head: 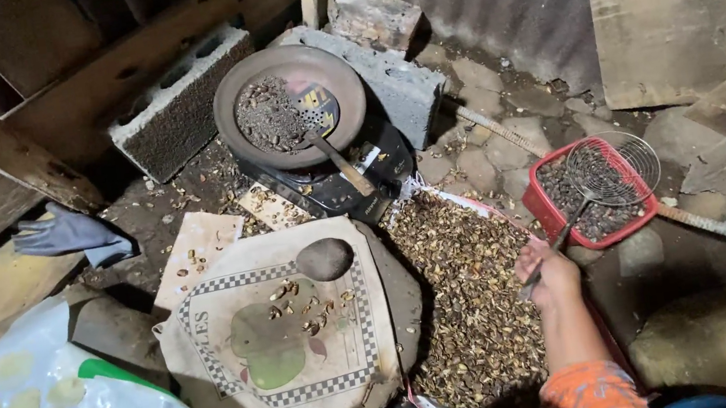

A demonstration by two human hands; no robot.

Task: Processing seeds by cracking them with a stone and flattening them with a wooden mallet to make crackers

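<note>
Your right hand (548, 274) grips the thin handle of a round wire-mesh strainer (612, 169). Its basket tilts over the far edge of a red plastic basket (541, 204) filled with dark roasted seeds (568, 180). That basket sits on the stone floor, just beside a broad heap of brown husks (470, 293).
</note>
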